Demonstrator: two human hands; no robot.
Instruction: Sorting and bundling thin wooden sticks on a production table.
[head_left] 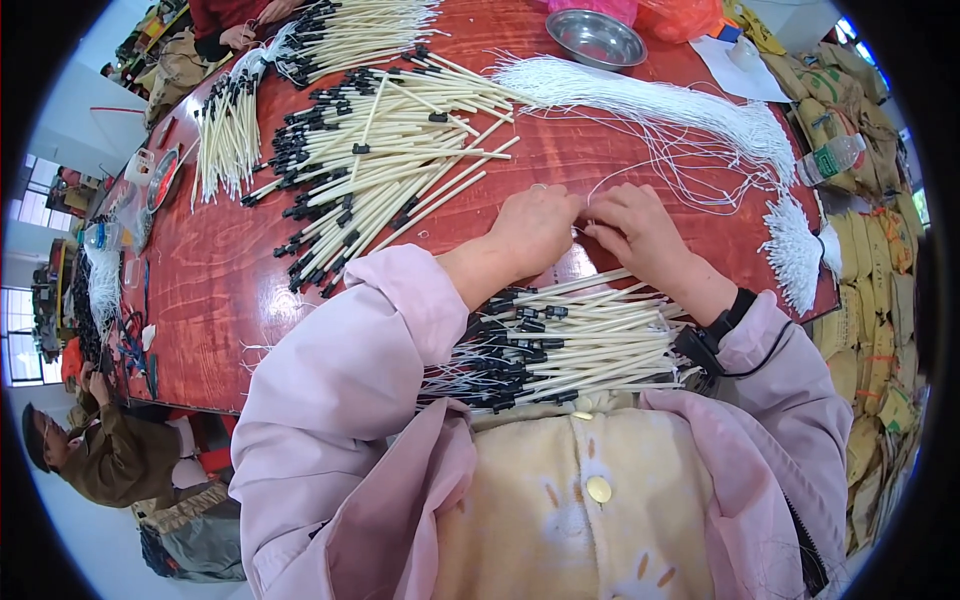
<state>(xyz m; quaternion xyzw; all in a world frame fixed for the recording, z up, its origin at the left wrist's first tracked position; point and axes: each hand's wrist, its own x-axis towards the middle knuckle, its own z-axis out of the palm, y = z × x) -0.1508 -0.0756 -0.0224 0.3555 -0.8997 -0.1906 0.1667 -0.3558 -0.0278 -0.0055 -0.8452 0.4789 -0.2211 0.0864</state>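
Jacket [330, 340] at tbl edge [190, 400]; hands [640, 238] over gap [570, 263] past near sticks [590, 350], R pinching cord [598, 183], L unclear.

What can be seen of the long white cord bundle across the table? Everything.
The white cord bundle is many thin, smooth-looking strands; the exact material is unclear. It lies on the red table in a long curve, left end beside the cream sticks, right end bending toward the wearer near the clear bottle. Most strands run together; stray ones loop out on the near side. No hand grips its main body.
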